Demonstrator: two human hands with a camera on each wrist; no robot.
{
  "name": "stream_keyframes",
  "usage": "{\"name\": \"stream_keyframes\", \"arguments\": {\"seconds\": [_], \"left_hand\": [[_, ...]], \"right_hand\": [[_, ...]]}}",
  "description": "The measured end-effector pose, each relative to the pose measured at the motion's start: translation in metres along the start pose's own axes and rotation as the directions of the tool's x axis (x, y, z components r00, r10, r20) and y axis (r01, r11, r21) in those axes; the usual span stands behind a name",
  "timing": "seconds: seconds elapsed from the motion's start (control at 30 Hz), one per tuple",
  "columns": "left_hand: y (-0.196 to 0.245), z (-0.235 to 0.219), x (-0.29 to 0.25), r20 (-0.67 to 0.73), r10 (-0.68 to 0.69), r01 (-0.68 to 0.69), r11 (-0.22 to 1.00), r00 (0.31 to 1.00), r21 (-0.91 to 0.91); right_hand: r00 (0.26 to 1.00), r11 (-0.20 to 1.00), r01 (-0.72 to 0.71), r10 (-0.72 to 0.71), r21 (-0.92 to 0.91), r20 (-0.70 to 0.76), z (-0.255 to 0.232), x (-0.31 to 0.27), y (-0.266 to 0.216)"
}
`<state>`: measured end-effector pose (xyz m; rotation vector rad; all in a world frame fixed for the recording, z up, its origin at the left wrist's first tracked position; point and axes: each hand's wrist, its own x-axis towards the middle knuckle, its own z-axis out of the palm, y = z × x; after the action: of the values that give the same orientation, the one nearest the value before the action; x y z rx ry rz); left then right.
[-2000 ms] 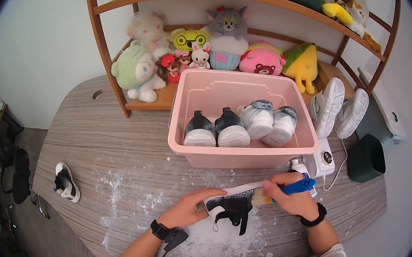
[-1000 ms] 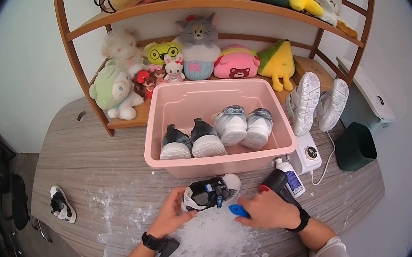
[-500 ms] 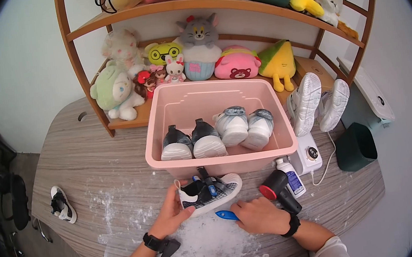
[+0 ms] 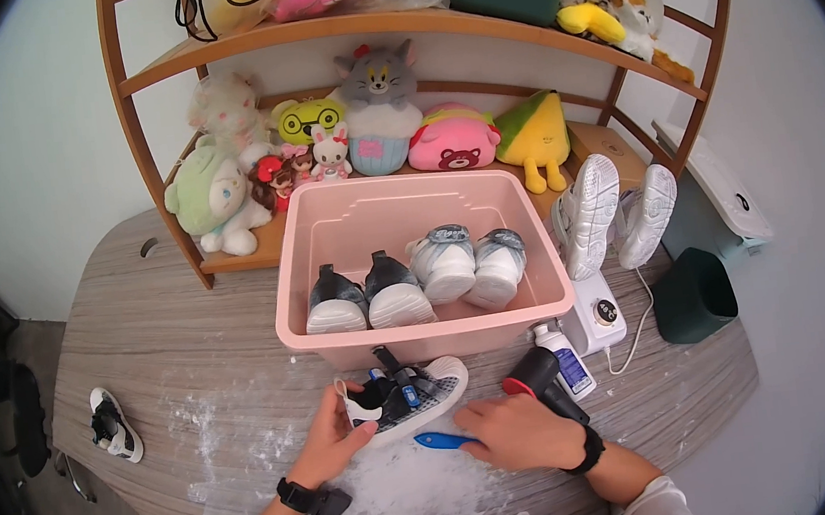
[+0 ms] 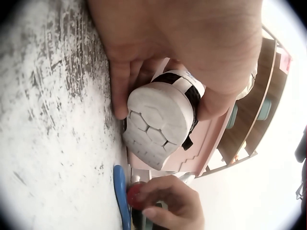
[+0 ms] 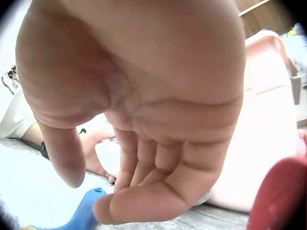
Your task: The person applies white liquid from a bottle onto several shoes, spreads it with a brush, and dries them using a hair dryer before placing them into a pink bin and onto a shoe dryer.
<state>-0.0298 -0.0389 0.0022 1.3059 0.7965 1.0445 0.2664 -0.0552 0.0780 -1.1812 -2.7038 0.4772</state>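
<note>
My left hand [image 4: 329, 439] grips the heel end of a small black, white and grey-mesh sneaker [image 4: 438, 383] with black straps. Its toe points right, and the left wrist view shows the pale patterned sole [image 5: 160, 117] at the heel, thumb on one side and fingers on the other. Just right of the sneaker, my right hand [image 4: 527, 433] hangs low over the table with nothing between thumb and relaxed fingers. Below its fingertips lies a brush with a blue handle [image 4: 438, 441]; its bristles are hidden in the head view.
Behind the sneaker stands a pink bin [image 4: 420, 331] with several shoes inside. A black-and-red hair dryer [image 4: 537, 369] and a white bottle [image 4: 571, 366] lie at the right, near a white device [image 4: 591, 324] carrying upturned shoes. Another small sneaker [image 4: 115, 427] sits far left. White powder [image 4: 408, 499] covers the table front.
My right hand has drawn the brush away from the sneaker, lowered it to the table and let it go. My left hand has turned the sneaker over its long axis, keeping hold.
</note>
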Motion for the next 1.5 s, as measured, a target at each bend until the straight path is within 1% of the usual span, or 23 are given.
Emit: {"name": "stream_keyframes", "arguments": {"seconds": [0.03,0.1,0.13,0.2,0.23,0.3,0.43,0.5,0.6,0.73,0.8,0.93,1.0,1.03,1.1,1.13,1.2,1.23,1.3,1.33,1.4,1.43,1.5], "left_hand": [[0.001,0.001,0.0,-0.003,0.004,-0.004,1.0,1.0,-0.003],[-0.002,0.0,0.0,-0.006,0.009,-0.009,1.0,1.0,-0.011],[-0.005,-0.001,0.0,-0.013,0.014,-0.014,1.0,1.0,-0.001],[-0.005,-0.001,0.0,-0.022,0.022,-0.022,1.0,1.0,0.006],[-0.003,0.0,-0.001,-0.021,0.004,-0.004,1.0,1.0,-0.009],[-0.001,0.001,-0.001,-0.021,-0.011,0.01,1.0,1.0,-0.028],[-0.001,0.001,0.0,-0.029,-0.007,0.007,1.0,1.0,-0.01],[0.0,0.001,0.0,-0.029,-0.006,0.005,1.0,1.0,-0.01],[0.001,0.002,0.001,-0.022,-0.003,0.003,1.0,1.0,-0.006],[-0.002,0.0,-0.001,-0.025,-0.021,0.02,1.0,0.999,-0.021],[-0.004,0.0,-0.001,-0.028,-0.025,0.024,0.999,0.999,-0.03],[-0.003,-0.001,-0.001,-0.018,-0.015,0.015,1.0,1.0,-0.006],[-0.003,-0.002,-0.001,-0.019,-0.029,0.029,1.0,0.999,-0.003],[-0.003,-0.002,-0.001,-0.019,-0.028,0.028,1.0,0.999,0.004],[-0.003,-0.001,-0.001,-0.022,-0.032,0.032,0.999,0.999,0.009],[0.0,0.0,-0.001,-0.022,-0.033,0.033,0.999,0.999,-0.005],[0.0,0.001,-0.001,-0.024,-0.034,0.033,0.999,0.999,-0.02],[-0.002,0.0,-0.001,-0.023,-0.02,0.02,1.0,1.0,-0.002],[-0.002,-0.001,-0.001,-0.022,-0.005,0.005,1.0,1.0,0.016],[-0.002,-0.001,-0.001,-0.021,-0.011,0.012,1.0,1.0,0.018],[-0.001,-0.001,0.0,-0.019,-0.017,0.017,1.0,1.0,0.017],[0.0,0.0,0.0,-0.021,-0.018,0.017,1.0,1.0,-0.008],[-0.006,-0.001,-0.002,-0.027,-0.019,0.018,0.999,0.999,-0.036]], "right_hand": [[1.0,1.0,-0.003,0.003,-0.003,0.001,-0.009,-0.004,0.002],[0.984,0.998,-0.051,0.044,-0.032,-0.173,-0.026,-0.016,0.008],[0.984,0.998,-0.052,0.046,-0.035,-0.171,-0.034,-0.024,0.009],[0.908,0.972,-0.234,0.204,-0.038,-0.366,-0.047,-0.041,0.014],[0.909,0.971,-0.234,0.203,-0.042,-0.364,-0.047,-0.05,0.021],[0.784,0.885,-0.461,0.375,-0.059,-0.495,-0.037,-0.071,0.041],[0.747,0.829,-0.552,0.447,-0.085,-0.492,-0.015,-0.088,0.066],[0.674,0.756,-0.655,0.595,0.02,-0.438,-0.008,-0.086,0.064],[0.635,0.709,-0.704,0.649,0.031,-0.419,-0.007,-0.082,0.062],[0.653,0.729,-0.684,0.611,-0.002,-0.447,0.004,-0.082,0.07],[0.682,0.742,-0.666,0.57,-0.069,-0.459,0.009,-0.083,0.072],[0.657,0.734,-0.677,0.572,-0.051,-0.491,0.016,-0.083,0.078],[0.591,0.705,-0.705,0.647,0.081,-0.482,0.018,-0.084,0.079],[0.592,0.706,-0.704,0.646,0.081,-0.481,0.017,-0.082,0.078],[0.547,0.771,-0.597,0.594,0.221,-0.59,0.015,-0.08,0.074],[0.55,0.771,-0.598,0.594,0.221,-0.587,0.014,-0.078,0.072],[0.523,0.86,-0.43,0.486,0.275,-0.701,0.012,-0.076,0.067],[0.524,0.86,-0.429,0.485,0.275,-0.7,0.012,-0.075,0.062],[0.462,0.852,-0.362,0.516,0.378,-0.722,0.012,-0.074,0.055],[0.462,0.853,-0.361,0.515,0.377,-0.722,0.012,-0.075,0.054],[0.425,0.92,-0.295,0.367,0.256,-0.827,0.013,-0.076,0.054],[0.426,0.92,-0.297,0.367,0.255,-0.827,0.013,-0.079,0.053],[0.354,0.944,-0.255,0.293,0.21,-0.888,0.013,-0.085,0.05]]}}
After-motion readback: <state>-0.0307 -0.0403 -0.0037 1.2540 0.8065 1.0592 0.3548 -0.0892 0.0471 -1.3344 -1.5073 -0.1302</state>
